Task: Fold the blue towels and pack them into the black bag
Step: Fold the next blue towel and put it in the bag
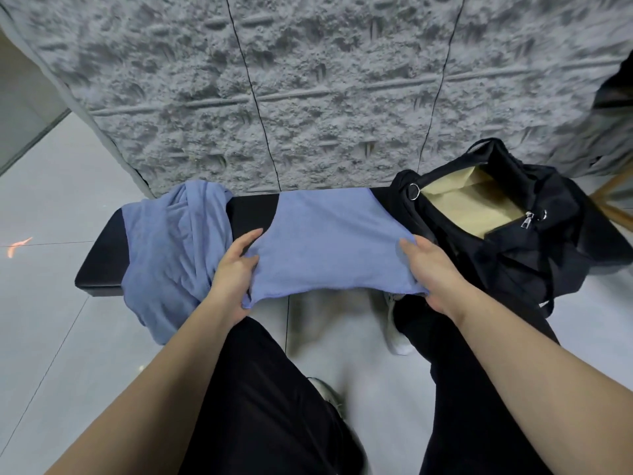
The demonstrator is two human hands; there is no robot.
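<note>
A blue towel [325, 241] lies spread across the middle of a black bench [102, 265], its near edge lifted off the bench. My left hand [236, 265] grips its near left corner, and my right hand [433, 269] grips its near right corner. A second blue towel [174, 241] lies crumpled on the bench's left end and hangs over the front edge. The black bag [534, 248] sits open on the bench's right end, with tan lining showing inside.
A grey textured wall panel [308, 90] stands right behind the bench. Pale floor tiles [44, 320] surround it. My legs in black trousers [260, 406] and white shoes are below the bench. A wooden leg [613, 186] shows at the far right.
</note>
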